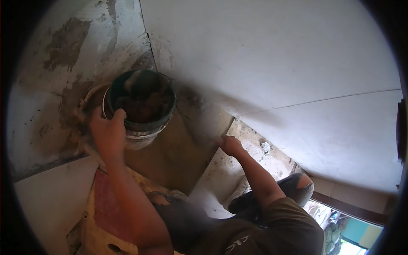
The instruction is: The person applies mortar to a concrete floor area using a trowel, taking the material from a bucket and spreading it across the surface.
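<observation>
We held the bucket (140, 104) rim in our left hand (108, 134), grip closed on it; our right hand (230, 145), right of the bucket, pressed fingertips on a tile (204, 123).

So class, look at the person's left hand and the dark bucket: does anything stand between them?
Nothing visible does. The left hand already grips the rim of the bucket, fingers hooked over its near edge. The right hand rests apart on the floor tile.
</observation>
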